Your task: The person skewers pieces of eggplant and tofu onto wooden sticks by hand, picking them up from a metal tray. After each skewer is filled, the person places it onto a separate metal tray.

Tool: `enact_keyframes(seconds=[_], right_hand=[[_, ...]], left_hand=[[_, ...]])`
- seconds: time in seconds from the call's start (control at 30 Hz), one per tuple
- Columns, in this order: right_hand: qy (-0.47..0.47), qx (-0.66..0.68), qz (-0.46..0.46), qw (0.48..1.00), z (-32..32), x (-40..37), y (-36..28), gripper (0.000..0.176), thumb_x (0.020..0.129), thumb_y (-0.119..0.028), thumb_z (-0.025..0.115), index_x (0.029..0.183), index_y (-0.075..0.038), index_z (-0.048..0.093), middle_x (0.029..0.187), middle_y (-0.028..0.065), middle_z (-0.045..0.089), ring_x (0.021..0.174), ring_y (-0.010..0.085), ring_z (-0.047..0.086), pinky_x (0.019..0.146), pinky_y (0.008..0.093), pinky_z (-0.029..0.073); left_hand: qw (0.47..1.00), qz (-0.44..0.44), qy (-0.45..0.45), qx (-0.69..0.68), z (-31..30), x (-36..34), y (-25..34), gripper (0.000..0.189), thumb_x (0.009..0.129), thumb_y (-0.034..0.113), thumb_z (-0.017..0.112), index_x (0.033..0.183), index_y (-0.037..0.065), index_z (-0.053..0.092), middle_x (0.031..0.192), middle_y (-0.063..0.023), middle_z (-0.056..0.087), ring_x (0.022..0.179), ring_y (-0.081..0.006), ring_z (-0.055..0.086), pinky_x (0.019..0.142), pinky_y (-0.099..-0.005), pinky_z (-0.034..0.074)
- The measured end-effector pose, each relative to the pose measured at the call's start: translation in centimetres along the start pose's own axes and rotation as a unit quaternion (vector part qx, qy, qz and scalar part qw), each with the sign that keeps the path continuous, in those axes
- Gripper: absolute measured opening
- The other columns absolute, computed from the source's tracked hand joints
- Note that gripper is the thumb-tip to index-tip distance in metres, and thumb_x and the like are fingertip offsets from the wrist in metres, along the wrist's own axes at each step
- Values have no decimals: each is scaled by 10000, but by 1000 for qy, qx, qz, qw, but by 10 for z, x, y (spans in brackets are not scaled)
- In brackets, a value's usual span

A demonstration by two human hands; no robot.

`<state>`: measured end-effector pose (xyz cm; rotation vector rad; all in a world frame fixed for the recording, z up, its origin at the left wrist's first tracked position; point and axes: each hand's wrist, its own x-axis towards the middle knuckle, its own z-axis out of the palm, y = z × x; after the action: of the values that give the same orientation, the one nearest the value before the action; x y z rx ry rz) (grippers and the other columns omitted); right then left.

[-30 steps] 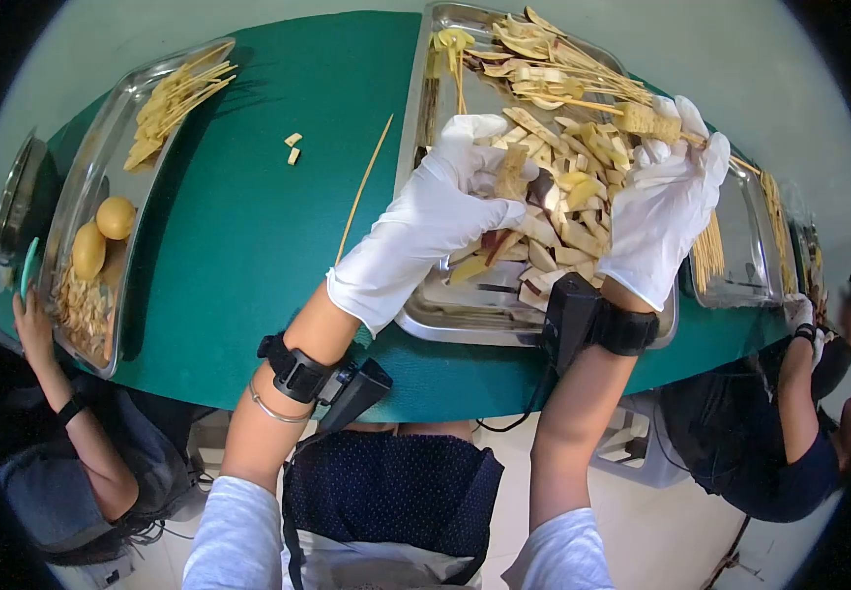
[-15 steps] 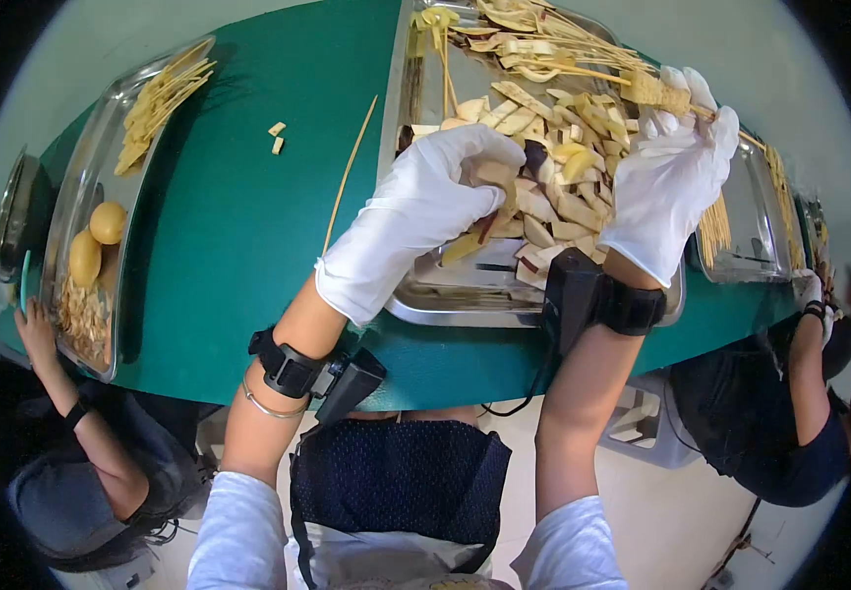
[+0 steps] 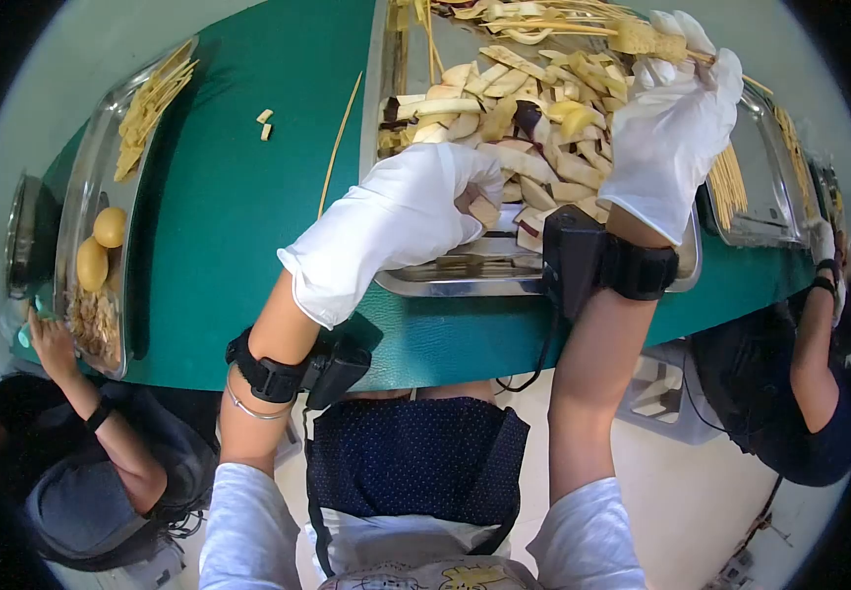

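My left hand [image 3: 396, 211], in a white glove, is closed at the near edge of a metal tray [image 3: 465, 287]. A cut vegetable piece [image 3: 485, 210] shows at its fingertips; the glove hides the rest of its grip. My right hand [image 3: 669, 133], also gloved, is raised over the tray's right side, its fingers closed round a thin bamboo skewer [image 3: 758, 87]. A pale, rough-textured piece [image 3: 646, 39] is threaded on that skewer. Between and beyond my hands lies a heap of cut vegetable pieces [image 3: 543, 147], some with dark purple skin.
Loaded skewers [image 3: 543, 24] lie at the tray's far end. A loose skewer [image 3: 340, 147] and small scraps [image 3: 265, 125] sit on the green table [image 3: 229, 216]. The left tray [image 3: 122, 334] holds skewers and round yellow vegetables [image 3: 93, 264]. People's hands [image 3: 52, 339] are at both sides.
My left hand has drawn back toward me and left, and the long slice below its fingers no longer shows. My right hand stays on the skewer. The view has shifted slightly.
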<state>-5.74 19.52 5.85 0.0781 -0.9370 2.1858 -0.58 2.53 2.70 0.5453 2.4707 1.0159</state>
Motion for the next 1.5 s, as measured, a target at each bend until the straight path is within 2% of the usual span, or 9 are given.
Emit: enact_keyframes(seconds=[0.23, 0.33, 0.43, 0.53, 0.63, 0.7, 0.87, 1.07, 1.5], right_hand=[[-79, 46, 34, 995, -16, 10, 3, 291, 964, -337, 477, 918, -66, 575, 810, 40, 609, 780, 144, 579, 732, 265, 457], [-73, 75, 63, 993, -15, 10, 3, 286, 963, -336, 480, 925, -69, 573, 800, 35, 610, 777, 144, 582, 729, 257, 457], [-33, 37, 27, 998, -2, 0, 0, 306, 968, -348, 467, 861, -82, 574, 761, 21, 594, 752, 110, 565, 691, 241, 445], [-249, 111, 114, 955, -43, 35, 3, 342, 954, -288, 483, 1008, 32, 590, 915, 109, 636, 746, 162, 574, 632, 287, 480], [-176, -207, -62, 960, 0, -11, -13, 361, 982, -363, 437, 757, -104, 549, 667, 6, 557, 663, 76, 537, 601, 206, 414], [-204, -182, -35, 961, 9, -19, -22, 401, 989, -377, 416, 702, -118, 523, 608, -6, 524, 593, 59, 498, 536, 192, 361], [-235, -158, -69, 957, 13, -20, -17, 442, 995, -394, 394, 661, -128, 505, 545, -22, 490, 491, 59, 455, 451, 185, 280], [-197, -206, -40, 958, 14, -20, -24, 452, 990, -409, 401, 664, -117, 516, 545, -8, 507, 463, 65, 467, 427, 202, 314], [-314, -271, -12, 910, 14, -39, -42, 485, 988, -409, 403, 691, -56, 552, 572, 31, 560, 486, 86, 500, 462, 208, 355]], left_hand=[[997, 33, 63, 31, 11, 8, -16, 252, 731, 62, 685, 981, 37, 665, 865, -104, 661, 824, -205, 646, 769, -289, 495], [994, 49, 80, 49, 13, 8, -18, 253, 732, 67, 684, 982, 33, 673, 876, -110, 671, 820, -201, 652, 765, -284, 497], [993, 51, 91, 47, 18, 11, -21, 239, 737, 68, 678, 973, 30, 675, 858, -105, 680, 791, -189, 653, 754, -283, 497], [996, 34, 78, 28, 18, 11, -20, 231, 741, 74, 672, 967, 30, 675, 832, -93, 685, 760, -174, 645, 743, -282, 496], [998, 18, 53, 6, 14, 10, -16, 227, 746, 92, 671, 964, 28, 674, 821, -86, 685, 746, -164, 635, 737, -280, 494], [998, 20, 63, 22, 16, 12, -19, 229, 752, 111, 676, 962, 21, 673, 833, -90, 685, 751, -165, 631, 735, -279, 493], [992, 37, 95, 69, 16, 8, -19, 293, 759, 149, 685, 1017, 11, 667, 899, -132, 681, 819, -219, 644, 778, -302, 490], [994, 34, 66, 75, 15, 7, -24, 323, 738, 147, 692, 1037, 25, 676, 998, -151, 668, 910, -274, 635, 844, -313, 476], [998, -10, 33, 54, 7, 4, -12, 365, 712, 145, 724, 1055, 29, 675, 1064, -146, 654, 975, -290, 626, 876, -314, 466]])
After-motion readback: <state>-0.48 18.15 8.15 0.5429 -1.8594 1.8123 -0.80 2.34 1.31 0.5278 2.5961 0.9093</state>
